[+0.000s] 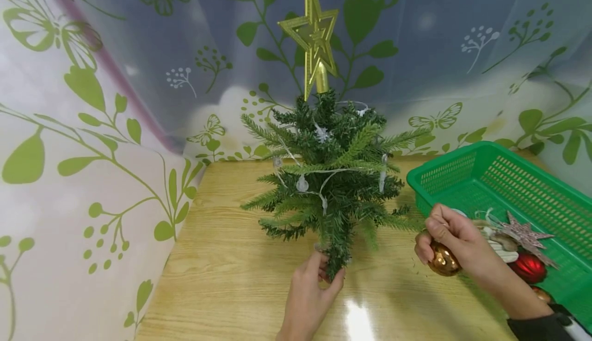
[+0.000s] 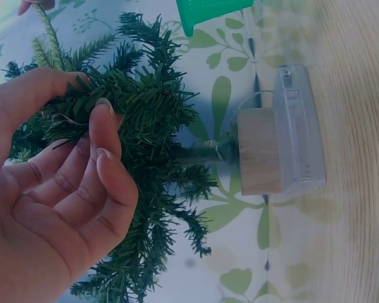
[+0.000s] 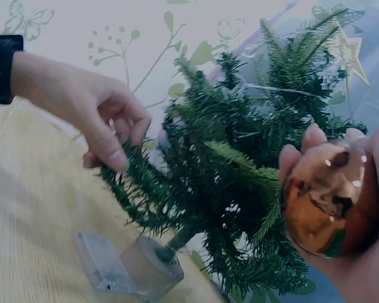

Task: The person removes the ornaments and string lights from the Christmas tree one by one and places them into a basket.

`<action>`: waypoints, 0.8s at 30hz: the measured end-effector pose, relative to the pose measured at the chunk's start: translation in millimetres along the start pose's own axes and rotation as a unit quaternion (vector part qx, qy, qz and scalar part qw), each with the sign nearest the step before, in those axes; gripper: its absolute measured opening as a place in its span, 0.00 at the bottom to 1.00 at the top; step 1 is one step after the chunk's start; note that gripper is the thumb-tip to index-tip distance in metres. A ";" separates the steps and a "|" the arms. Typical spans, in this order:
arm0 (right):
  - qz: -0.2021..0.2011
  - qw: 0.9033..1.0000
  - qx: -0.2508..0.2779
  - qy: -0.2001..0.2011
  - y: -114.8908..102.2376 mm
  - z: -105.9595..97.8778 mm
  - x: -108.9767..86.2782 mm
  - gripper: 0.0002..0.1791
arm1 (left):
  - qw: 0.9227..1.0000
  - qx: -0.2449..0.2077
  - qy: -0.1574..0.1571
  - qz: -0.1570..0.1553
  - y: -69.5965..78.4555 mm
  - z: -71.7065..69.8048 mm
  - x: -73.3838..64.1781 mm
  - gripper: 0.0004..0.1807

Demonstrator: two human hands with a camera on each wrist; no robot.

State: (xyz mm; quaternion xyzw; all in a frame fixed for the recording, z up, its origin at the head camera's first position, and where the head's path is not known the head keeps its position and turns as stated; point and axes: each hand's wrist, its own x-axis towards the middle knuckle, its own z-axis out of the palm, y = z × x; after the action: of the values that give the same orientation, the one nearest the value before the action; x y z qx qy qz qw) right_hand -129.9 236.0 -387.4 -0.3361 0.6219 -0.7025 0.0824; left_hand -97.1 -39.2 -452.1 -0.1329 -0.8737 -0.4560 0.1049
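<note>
A small artificial Christmas tree [image 1: 342,192] stands on the table, topped by a gold star [image 1: 316,35] and wound with a string of clear lights [image 1: 302,183]. At its front, my left hand [image 1: 310,292] pinches the tip of a low branch [image 1: 339,259] between thumb and fingers. To the right of the tree, my right hand [image 1: 458,235] grips a shiny copper-gold bauble [image 3: 328,199], its fingers curled around it. The tree's wooden base [image 2: 259,151] shows in the left wrist view, with a clear plastic box [image 2: 300,129] against it.
A green basket [image 1: 485,151] stands at the right, holding a glittery pink star [image 1: 524,235], a red bauble [image 1: 529,267] and other ornaments. Behind the table [image 1: 222,259] hangs a patterned cloth [image 1: 222,38] with leaves and butterflies.
</note>
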 end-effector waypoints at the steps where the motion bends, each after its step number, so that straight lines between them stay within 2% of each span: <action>1: -0.006 1.000 -0.005 0.005 0.1 0.6 0.2 0.16 | 1.000 0.001 -0.001 -0.002 -0.1 -0.4 0.0 0.11; 4: -0.039 0.999 -0.016 0.018 0.8 3.7 0.8 0.15 | 1.000 0.002 -0.003 -0.007 -0.5 -1.7 -0.1 0.11; 7: -0.093 0.995 -0.022 0.026 0.5 6.7 0.5 0.16 | 1.000 0.005 -0.002 -0.009 -1.0 -2.7 -0.1 0.11; 11: -0.167 0.984 -0.039 0.051 -2.4 7.7 -0.1 0.17 | 1.000 0.007 0.004 -0.003 -1.3 -2.4 -0.3 0.12; 14: -0.188 0.977 -0.049 0.088 -5.8 5.1 -0.5 0.18 | 1.000 0.006 0.008 0.003 -1.3 -1.5 -0.3 0.12; 17: -0.163 0.976 -0.061 0.133 -8.6 -0.3 -3.6 0.17 | 1.000 0.004 0.006 0.002 -1.6 -1.2 -0.4 0.12; 20: -0.098 0.972 -0.121 0.177 -8.9 -6.3 -10.5 0.16 | 1.000 0.000 0.001 -0.005 -2.3 -1.6 -0.8 0.12; 21: -0.071 0.967 -0.159 0.187 -8.3 -8.1 -12.8 0.15 | 1.000 0.000 0.000 -0.008 -2.7 -1.8 -1.0 0.12; 22: -0.042 0.958 -0.203 0.199 -7.4 -9.3 -14.9 0.15 | 1.000 -0.001 -0.001 -0.010 -3.0 -1.9 -1.2 0.12; 24: 0.006 0.933 -0.290 0.213 -4.9 -12.3 -18.1 0.15 | 1.000 -0.002 -0.001 -0.011 -4.0 -1.8 -1.6 0.12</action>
State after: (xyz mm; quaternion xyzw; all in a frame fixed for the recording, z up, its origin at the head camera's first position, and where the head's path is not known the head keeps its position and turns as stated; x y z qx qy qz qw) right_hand -121.7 256.8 -389.6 -0.1842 0.8036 -0.5460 -0.1489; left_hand -96.7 -43.1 -454.6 -0.1235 -0.8744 -0.4587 0.0990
